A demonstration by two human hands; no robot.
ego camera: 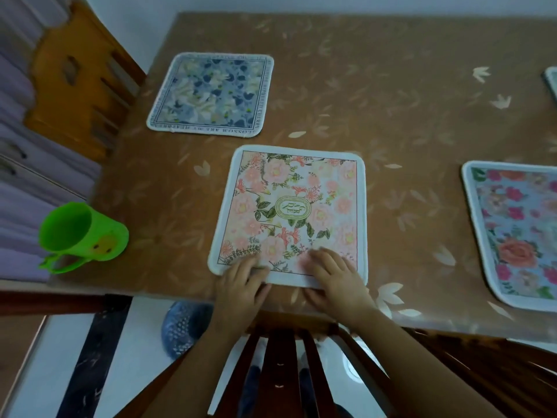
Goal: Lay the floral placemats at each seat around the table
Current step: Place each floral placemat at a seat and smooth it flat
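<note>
The pink placemat [294, 206] lies flat on the counter [407, 122], square to the near edge, just beyond a chair [286, 357] back. The left hand [241, 276] and right hand [334, 273] rest on its near hem, each grip spread, fingers flat on the cloth and thumbs along the hem. A blue placemat [211, 95] lies far left and a rose placemat [518, 233] lies right. A green cup [81, 233] stands at the left edge.

"GARDEN" on the pink placemat [289, 212]
</note>
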